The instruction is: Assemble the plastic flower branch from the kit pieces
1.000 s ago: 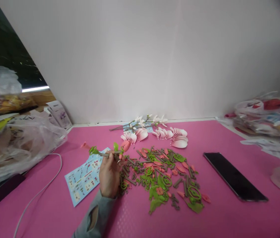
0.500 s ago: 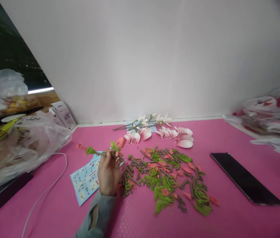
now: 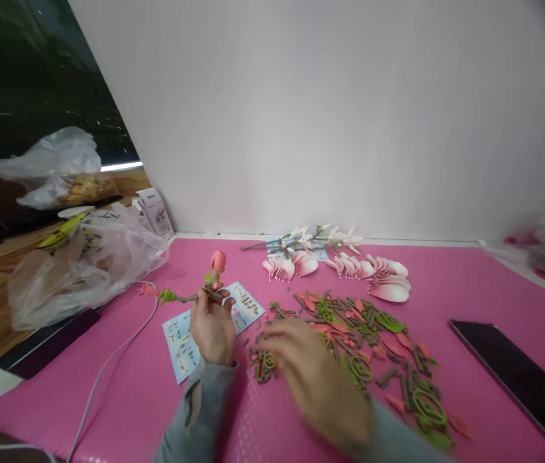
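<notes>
So, desk: smooth, pink, far edge at the wall; a pink strip between black phone and loose rod- and ring-shaped pieces.
Flower stem: slim, coral-budded, pinched in the left hand over the printed sheet.
Right hand: blurred above the pieces, fingers bent; cannot tell if it grips anything.

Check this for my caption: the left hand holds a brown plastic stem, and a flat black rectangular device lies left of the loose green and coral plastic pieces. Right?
No, the head view shows the device right of the loose pieces; the left hand does hold the stem.
</notes>
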`<state>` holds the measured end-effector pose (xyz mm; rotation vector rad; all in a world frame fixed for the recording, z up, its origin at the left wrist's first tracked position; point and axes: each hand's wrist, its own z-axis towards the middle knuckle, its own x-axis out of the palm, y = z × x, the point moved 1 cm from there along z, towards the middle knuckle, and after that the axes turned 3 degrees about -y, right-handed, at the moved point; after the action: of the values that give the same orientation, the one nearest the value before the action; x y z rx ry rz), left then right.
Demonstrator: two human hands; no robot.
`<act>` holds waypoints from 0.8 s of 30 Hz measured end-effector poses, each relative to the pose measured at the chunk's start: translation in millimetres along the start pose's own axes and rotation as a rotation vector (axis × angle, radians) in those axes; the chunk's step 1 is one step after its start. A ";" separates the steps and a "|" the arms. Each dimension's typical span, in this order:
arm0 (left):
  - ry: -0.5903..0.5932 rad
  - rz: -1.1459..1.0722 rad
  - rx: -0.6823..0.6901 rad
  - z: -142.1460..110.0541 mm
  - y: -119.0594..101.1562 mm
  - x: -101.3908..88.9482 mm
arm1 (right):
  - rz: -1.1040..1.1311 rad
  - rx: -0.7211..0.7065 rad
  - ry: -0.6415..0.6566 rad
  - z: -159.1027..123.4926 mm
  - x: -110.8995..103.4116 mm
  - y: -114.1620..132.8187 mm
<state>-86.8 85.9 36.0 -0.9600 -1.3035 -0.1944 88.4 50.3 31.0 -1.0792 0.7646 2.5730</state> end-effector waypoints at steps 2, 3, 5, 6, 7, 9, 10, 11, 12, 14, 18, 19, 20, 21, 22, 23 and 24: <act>-0.009 0.000 -0.004 0.5 0.6 -0.7 | -0.061 -0.064 0.120 0.2 23.1 6.3; -0.012 0.000 -0.006 0.6 1.0 -0.9 | -0.118 -0.112 0.207 0.2 35.0 8.5; -0.013 0.003 -0.013 0.5 1.8 -1.0 | -0.159 -0.148 0.286 1.3 53.8 9.5; -0.012 0.006 -0.019 0.4 2.3 -0.9 | -0.170 -0.159 0.308 2.3 59.9 8.5; -0.010 0.009 -0.025 0.2 2.8 -0.8 | -0.172 -0.167 0.320 3.5 63.6 6.6; -0.009 0.017 -0.039 -0.5 3.9 -0.2 | -0.185 -0.177 0.338 5.5 65.3 0.7; -0.008 0.021 -0.045 -1.1 4.5 0.2 | -0.194 -0.172 0.342 6.1 64.1 -3.1; -0.007 0.024 -0.051 -1.9 5.0 0.6 | -0.204 -0.163 0.340 6.2 62.2 -7.3; -0.004 0.027 -0.057 -2.8 5.5 1.2 | -0.216 -0.149 0.335 5.7 59.8 -11.8; 0.007 0.034 -0.072 -4.9 6.6 2.5 | -0.241 -0.120 0.322 3.1 54.5 -21.6; 0.029 0.042 -0.088 -8.3 9.1 4.1 | -0.276 -0.092 0.311 -6.4 41.9 -43.8; 0.029 0.041 -0.087 -8.7 9.7 4.1 | -0.283 -0.087 0.310 -8.7 38.1 -49.4; 0.029 0.041 -0.086 -8.9 10.3 3.9 | -0.290 -0.081 0.308 -10.6 34.1 -54.6; 0.029 0.042 -0.086 -9.0 10.7 3.5 | -0.296 -0.073 0.305 -12.0 30.0 -58.8; 0.027 0.043 -0.087 -8.9 11.1 3.1 | -0.301 -0.065 0.301 -12.7 26.2 -61.6; 0.026 0.044 -0.087 -8.8 11.4 2.8 | -0.305 -0.059 0.297 -12.8 22.9 -62.5; 0.024 0.045 -0.087 -8.7 11.5 2.5 | -0.306 -0.057 0.294 -12.3 20.5 -61.0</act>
<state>-72.6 87.9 33.0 -1.0570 -1.2581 -0.2290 106.6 94.7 -13.6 -1.4874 0.5379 2.2200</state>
